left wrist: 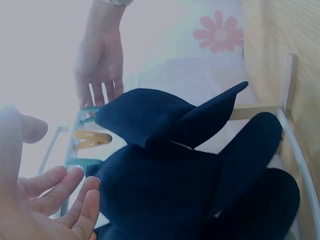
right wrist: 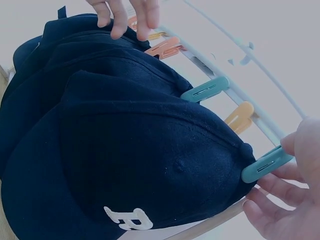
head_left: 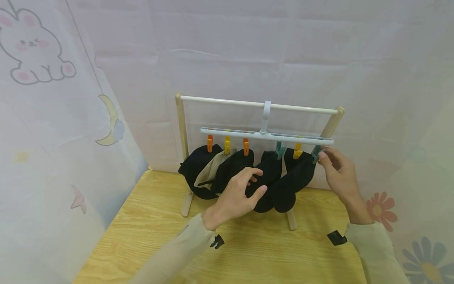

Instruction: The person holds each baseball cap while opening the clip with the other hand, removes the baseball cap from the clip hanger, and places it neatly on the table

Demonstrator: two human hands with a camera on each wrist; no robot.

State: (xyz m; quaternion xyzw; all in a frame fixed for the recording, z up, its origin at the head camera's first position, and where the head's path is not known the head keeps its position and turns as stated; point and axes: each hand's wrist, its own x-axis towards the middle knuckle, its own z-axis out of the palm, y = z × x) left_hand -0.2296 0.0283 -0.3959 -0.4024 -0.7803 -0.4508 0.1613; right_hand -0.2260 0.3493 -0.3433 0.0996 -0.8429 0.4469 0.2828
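Several caps hang by their tops from a pale blue clip hanger [head_left: 298,139]. My right hand [head_left: 342,177] pinches the green clip [right wrist: 267,164] at the hanger's right end, thumb on its upper end and fingers behind. That clip bites the top of a black cap [right wrist: 150,145] with a white letter on its front. In front of the middle caps is my left hand [head_left: 235,195], fingers loosely bent and thumb spread, nothing held. From the left wrist view, its fingertips are close to another green clip [left wrist: 85,162] and a dark cap [left wrist: 155,185].
The hanger hooks over the white bar [head_left: 227,101] of a small rack with wooden legs [head_left: 186,203], standing on a wood-grain table [head_left: 142,236]. Orange clips [head_left: 210,144] and yellow clips [head_left: 227,146] hold other caps, one of them beige [head_left: 209,169]. A printed curtain [head_left: 227,59] hangs behind.
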